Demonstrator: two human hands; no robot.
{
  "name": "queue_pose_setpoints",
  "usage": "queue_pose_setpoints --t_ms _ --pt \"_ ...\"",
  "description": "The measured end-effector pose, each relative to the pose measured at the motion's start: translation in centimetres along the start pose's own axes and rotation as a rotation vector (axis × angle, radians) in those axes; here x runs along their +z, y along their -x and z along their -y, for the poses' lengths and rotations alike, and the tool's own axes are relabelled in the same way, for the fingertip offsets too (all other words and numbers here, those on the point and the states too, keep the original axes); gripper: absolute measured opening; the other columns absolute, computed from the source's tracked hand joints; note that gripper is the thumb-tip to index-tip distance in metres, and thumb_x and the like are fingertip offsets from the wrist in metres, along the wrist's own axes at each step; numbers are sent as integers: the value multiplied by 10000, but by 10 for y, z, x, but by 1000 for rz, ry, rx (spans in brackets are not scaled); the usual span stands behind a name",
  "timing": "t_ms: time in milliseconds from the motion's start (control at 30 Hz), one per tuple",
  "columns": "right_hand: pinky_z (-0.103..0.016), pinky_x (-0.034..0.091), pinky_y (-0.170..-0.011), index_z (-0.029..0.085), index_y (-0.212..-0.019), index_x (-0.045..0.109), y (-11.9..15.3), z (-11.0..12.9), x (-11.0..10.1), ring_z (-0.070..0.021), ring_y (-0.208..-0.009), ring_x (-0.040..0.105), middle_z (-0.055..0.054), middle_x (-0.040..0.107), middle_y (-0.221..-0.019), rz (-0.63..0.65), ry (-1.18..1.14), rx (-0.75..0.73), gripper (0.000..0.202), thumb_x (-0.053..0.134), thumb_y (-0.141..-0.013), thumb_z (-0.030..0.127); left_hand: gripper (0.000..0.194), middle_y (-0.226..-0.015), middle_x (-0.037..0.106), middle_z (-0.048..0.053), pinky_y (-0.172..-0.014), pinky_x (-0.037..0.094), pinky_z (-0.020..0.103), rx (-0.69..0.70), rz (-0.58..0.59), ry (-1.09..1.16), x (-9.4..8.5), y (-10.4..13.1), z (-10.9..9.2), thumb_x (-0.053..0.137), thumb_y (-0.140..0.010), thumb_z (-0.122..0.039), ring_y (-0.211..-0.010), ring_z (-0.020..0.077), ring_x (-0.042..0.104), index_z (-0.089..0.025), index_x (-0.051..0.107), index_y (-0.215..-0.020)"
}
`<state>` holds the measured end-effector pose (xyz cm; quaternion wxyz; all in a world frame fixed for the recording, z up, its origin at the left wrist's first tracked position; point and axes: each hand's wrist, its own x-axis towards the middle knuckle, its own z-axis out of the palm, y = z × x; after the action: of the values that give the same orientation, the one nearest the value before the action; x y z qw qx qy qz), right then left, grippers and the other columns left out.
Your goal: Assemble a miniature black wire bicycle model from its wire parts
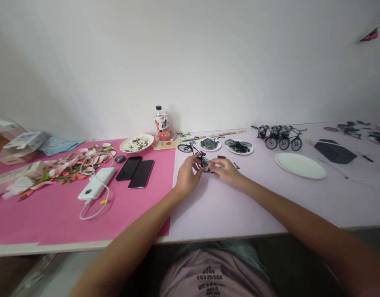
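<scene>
Over the white part of the table, both my hands work on a small dark model bicycle (204, 161). My left hand (188, 175) has its fingers closed around the left side of it. From the right, my right hand (227, 172) pinches at it with thumb and fingertips; any small part between them is too small to make out. Just behind lie a plate of green bicycle frames (209, 143) and a plate of black parts (239, 147). A dark wheel (185, 148) lies beyond my left hand.
Several model bicycles (279, 138) stand upright at the back right, behind stacked white plates (300, 166) and a black block (335, 151). Leftward on the pink sheet (140, 210) are two phones (141, 174), a white power bank (97, 183), petals (75, 163) and a bottle (162, 126).
</scene>
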<state>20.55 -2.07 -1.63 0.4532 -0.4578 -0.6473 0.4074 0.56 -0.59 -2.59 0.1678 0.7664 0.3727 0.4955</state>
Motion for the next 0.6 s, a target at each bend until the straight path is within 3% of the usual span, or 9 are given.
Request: queue_pose_setpoints --t_ms 167,367,500,600 --pt "-277 452 -528 175 -856 767 0 2 4 -147 -606 572 -59 733 -820 25 42 -20 463 711 -868 634 510 -1135 688 68 -676 555 286 80 64 -228 -2 -1 1 702 -889 -181 -770 159 641 -260 614 -1385" --pt "-255 393 -449 161 -814 744 -8 -8 4 -129 -561 546 -76 741 -800 -2 -214 100 483 779 -805 642 378 -1168 662 75 -663 516 265 166 35 -277 -8 -3 -14 684 -954 -274 -839 167 642 -269 631 -1328" --pt "-241 440 -525 162 -909 768 -12 -10 -1 -165 -755 662 -116 779 -990 -30 -388 150 443 849 -765 573 197 -936 629 30 -625 454 240 110 -73 -163 -10 -3 -24 738 -922 -361 -697 125 560 -217 660 -1031" --pt "-236 459 -563 173 -951 782 -14 -11 -5 -203 -895 705 -134 784 -1096 -30 -452 155 426 865 -758 544 262 -713 540 -31 -603 410 239 -31 -74 -58 -9 -4 -22 764 -890 -409 -611 115 493 -197 611 -883"
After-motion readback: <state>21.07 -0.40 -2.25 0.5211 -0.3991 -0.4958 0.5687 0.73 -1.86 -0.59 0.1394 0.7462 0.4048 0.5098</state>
